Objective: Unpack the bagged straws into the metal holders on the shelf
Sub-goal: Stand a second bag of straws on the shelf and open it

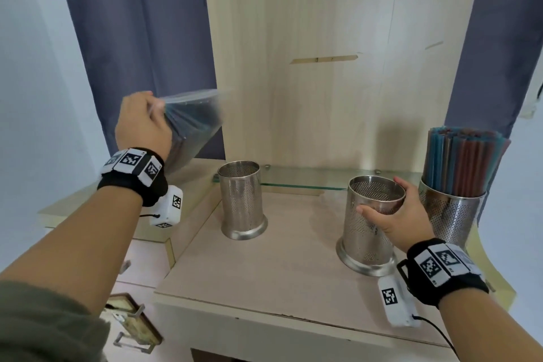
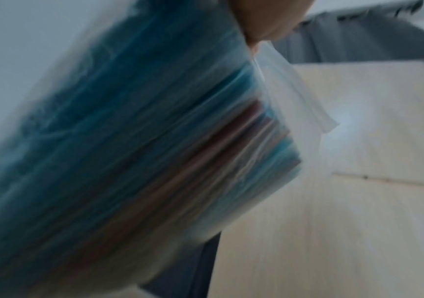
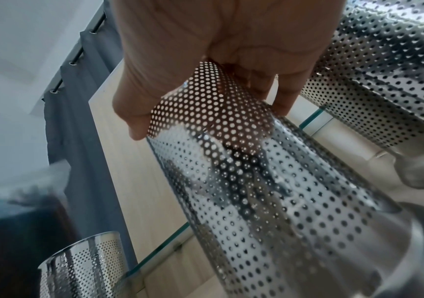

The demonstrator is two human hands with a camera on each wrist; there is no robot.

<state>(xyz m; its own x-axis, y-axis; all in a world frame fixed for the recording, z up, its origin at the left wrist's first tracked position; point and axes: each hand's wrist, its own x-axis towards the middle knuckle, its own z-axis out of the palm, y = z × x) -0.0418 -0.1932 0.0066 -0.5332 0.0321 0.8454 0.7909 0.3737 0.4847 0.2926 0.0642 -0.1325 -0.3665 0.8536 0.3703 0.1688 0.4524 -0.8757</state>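
A person's left hand [image 1: 143,126] is gripping a clear plastic bag of straws [image 1: 192,126] up at the far left, in front of a blue-grey curtain [image 1: 141,23], fingers curled round the upper part of the bundle just below the loose mouth of the bag, which is flapping free in the left wrist view. The right hand [image 1: 395,214] is wrapping thumb and fingers round the rim of the middle metal holder [image 1: 368,223], a perforated steel cylinder standing empty on its flared foot on the pale shelf [image 1: 264,267]. An empty left holder [image 1: 242,200] is standing well apart from it, farther back, while a right holder [image 1: 452,209], just beside the right hand, is already carrying a full load of blue and reddish straws [image 1: 464,161]. The bagged bundle is likely light but slippery in its film, the straws stiff along their length yet easy to crush or spill, so a grip round the middle of the bundle, with the open end tipped toward the steadied holder, looks safest. A narrow glass ledge [image 1: 305,178] is running along the far edge of the shelf against a light wooden back panel [image 1: 323,53], and white walls are closing in on both sides.
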